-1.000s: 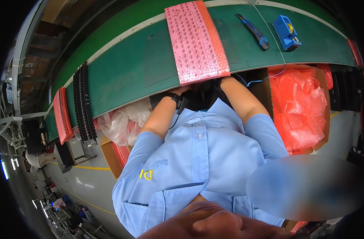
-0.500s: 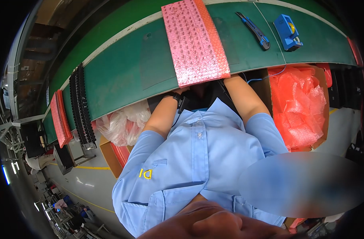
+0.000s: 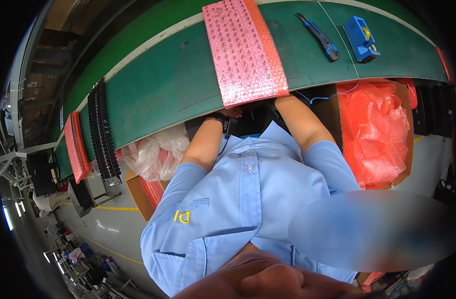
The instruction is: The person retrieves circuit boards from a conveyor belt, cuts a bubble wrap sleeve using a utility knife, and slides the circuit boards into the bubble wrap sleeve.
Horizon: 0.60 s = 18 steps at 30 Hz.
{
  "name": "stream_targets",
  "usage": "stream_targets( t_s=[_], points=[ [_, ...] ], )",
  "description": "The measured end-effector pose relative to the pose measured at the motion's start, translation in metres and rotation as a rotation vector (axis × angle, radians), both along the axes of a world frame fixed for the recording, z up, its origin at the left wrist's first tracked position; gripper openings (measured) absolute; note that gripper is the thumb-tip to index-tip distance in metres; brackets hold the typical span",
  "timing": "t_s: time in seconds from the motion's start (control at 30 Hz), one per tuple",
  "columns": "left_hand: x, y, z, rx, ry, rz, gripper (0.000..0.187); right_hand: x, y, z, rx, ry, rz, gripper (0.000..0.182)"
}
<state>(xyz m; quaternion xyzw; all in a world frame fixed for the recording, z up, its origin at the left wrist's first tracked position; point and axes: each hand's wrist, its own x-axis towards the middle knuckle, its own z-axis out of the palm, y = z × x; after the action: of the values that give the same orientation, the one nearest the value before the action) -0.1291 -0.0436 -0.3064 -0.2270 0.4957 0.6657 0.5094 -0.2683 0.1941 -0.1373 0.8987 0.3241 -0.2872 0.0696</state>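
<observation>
A sheet of pink bubble wrap (image 3: 248,55) lies on the green bench top, its near end overhanging the front edge. Below that end my left hand (image 3: 232,112) shows in part, in shadow near my lap, with a black band on the wrist. Its fingers are mostly hidden, so I cannot see what they hold or touch. My right forearm (image 3: 305,122) reaches forward to the bench edge. The right hand itself is out of sight beneath the edge and the wrap.
A blue-black utility knife (image 3: 317,37) and blue tape dispenser (image 3: 361,40) lie on the bench (image 3: 153,94). Red bubble wrap (image 3: 372,134) fills a carton at right. Clear plastic bags (image 3: 160,152), black ridged strips (image 3: 101,132) and a pink stack (image 3: 77,147) are at left.
More of my left hand shows below the wrap's near end. My right forearm has shifted slightly left. The wrap stays in place on the bench.
</observation>
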Motion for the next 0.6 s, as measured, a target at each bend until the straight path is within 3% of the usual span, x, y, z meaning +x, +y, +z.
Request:
stream_targets(
  t_s=[0.07, 0.1, 0.17, 0.2, 0.23, 0.33, 0.43, 0.47, 0.5, 0.53, 0.57, 0.6],
  points=[
    [-0.01, 0.019, 0.039, -0.265, -0.345, -0.003, 0.042, -0.004, 0.002, -0.01, 0.025, 0.069, 0.101, 0.023],
    [-0.005, 0.022, 0.047, -0.263, -0.344, -0.005, 0.042, 0.007, 0.011, -0.013, 0.039, 0.103, 0.15, 0.023],
    [0.024, 0.028, 0.059, -0.712, 0.846, -0.32, 0.043, 0.025, 0.019, -0.016, 0.067, 0.172, 0.249, 0.023],
    [0.031, 0.027, 0.054, -0.897, 1.456, -0.467, 0.045, 0.036, 0.024, -0.018, 0.046, 0.304, 0.479, 0.025],
    [0.028, 0.029, 0.048, -0.898, 1.456, -0.465, 0.045, 0.047, 0.029, -0.02, 0.022, 0.435, 0.712, 0.027],
    [0.007, 0.025, -0.017, -0.655, 1.06, 0.005, 0.053, 0.073, 0.041, -0.02, -0.058, 0.834, 1.416, 0.036],
    [0.032, 0.042, 0.044, -0.676, 1.126, -0.078, 0.061, 0.088, 0.044, -0.015, -0.132, 1.239, 2.142, 0.046],
    [0.041, 0.048, 0.078, -0.688, 1.161, -0.115, 0.065, 0.101, 0.046, -0.017, 0.217, 1.417, 2.224, 0.047],
    [0.049, 0.052, 0.111, -0.543, 1.003, -0.118, 0.068, 0.116, 0.049, -0.024, 0.588, 1.587, 2.265, 0.049],
    [0.062, 0.057, 0.146, -0.397, 0.841, -0.117, 0.072, 0.128, 0.052, -0.033, 0.606, 1.579, 2.298, 0.048],
    [0.08, 0.058, 0.171, -0.328, 0.961, -0.021, 0.069, 0.142, 0.057, -0.039, 0.618, 1.571, 2.331, 0.049],
    [0.093, 0.058, 0.191, -0.258, 1.077, 0.079, 0.067, 0.16, 0.071, -0.033, 0.299, 1.605, 2.212, 0.051]
  ],
)
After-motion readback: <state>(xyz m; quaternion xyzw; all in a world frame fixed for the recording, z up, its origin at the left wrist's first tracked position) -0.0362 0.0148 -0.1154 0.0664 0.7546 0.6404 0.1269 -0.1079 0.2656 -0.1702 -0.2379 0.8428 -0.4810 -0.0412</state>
